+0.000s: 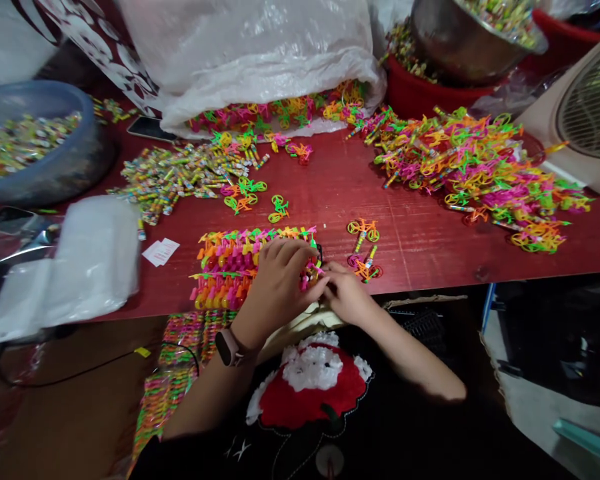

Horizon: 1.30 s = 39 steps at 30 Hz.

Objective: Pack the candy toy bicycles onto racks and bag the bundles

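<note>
My left hand (283,277), with a band on its wrist, arches over the right end of the rows of small plastic toys (225,257) in pink, orange, yellow and green. Its fingers are bent and its thumb reaches toward my right hand (347,290). My right fingers are closed at the table's front edge, their tips meeting the left thumb. A small pink plastic piece (318,269) shows between the hands; the rest of what they grip is hidden. Just right of them lie two toy bicycles (363,230) with candy tubes attached.
Candy tubes (180,175) are heaped at back left, beside a blue basin (87,143). A large pile of toy bicycles (460,160) lies at right, near a fan heater (580,100). A white sack (260,60) spills more bicycles. Clear plastic bags (93,257) lie at left.
</note>
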Tool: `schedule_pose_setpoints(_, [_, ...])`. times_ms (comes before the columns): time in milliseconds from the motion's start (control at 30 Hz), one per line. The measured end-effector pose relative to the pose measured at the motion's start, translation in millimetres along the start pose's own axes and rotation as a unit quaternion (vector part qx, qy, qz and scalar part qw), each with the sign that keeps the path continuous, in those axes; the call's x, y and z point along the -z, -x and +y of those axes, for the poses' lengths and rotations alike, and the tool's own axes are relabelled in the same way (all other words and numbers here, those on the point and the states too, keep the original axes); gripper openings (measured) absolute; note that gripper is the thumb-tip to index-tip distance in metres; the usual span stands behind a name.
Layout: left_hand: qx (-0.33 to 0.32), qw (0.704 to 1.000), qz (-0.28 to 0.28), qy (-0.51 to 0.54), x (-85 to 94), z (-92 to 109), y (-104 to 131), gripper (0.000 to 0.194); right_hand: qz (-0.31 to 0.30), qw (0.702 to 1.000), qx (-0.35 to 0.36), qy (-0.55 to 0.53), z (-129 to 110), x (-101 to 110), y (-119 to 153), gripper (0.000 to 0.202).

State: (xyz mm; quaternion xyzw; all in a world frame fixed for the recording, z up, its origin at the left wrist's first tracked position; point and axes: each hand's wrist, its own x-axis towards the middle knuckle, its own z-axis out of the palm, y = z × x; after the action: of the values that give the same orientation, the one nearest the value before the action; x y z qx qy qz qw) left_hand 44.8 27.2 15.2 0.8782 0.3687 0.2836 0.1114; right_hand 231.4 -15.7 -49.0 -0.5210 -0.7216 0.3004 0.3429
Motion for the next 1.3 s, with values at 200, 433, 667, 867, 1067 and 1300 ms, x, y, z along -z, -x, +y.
schedule_pose_setpoints(200, [0.004, 0.999, 0.019, 0.028, 6.2, 0.4, 10.0, 0.034, 0.041, 0.988, 0.013, 0.147, 40.5, 96.0, 10.6, 0.045])
schedule_pose_setpoints(433, [0.027, 0.999, 0.016, 0.017, 4.6, 2.6, 10.0, 0.012, 0.025, 0.969, 0.023, 0.246, 71.5, 102.9, 24.8, 0.038])
schedule_pose_setpoints(667, [0.058, 0.997, 0.003, 0.052, 6.8, 1.6, 5.1, 0.003, 0.019, 0.994, 0.033, 0.100, 56.6, 83.3, 15.6, 0.026])
schedule_pose_setpoints(867, [0.066, 0.997, 0.007, 0.034, 4.7, 0.6, 5.3, 0.011, 0.113, 0.987, -0.058, -0.100, 39.7, 51.0, -4.3, 0.022])
schedule_pose_setpoints(1067, [0.038, 0.999, -0.014, 0.011, 4.3, 0.7, 8.5, 0.015, 0.150, 0.979, -0.064, -0.126, 29.5, -3.8, -51.9, 0.016])
schedule_pose_setpoints(1300, [0.059, 0.997, 0.027, 0.044, 1.4, -0.2, 9.8, 0.005, 0.107, 0.994, -0.004, -0.005, 34.8, -12.2, -54.3, 0.022])
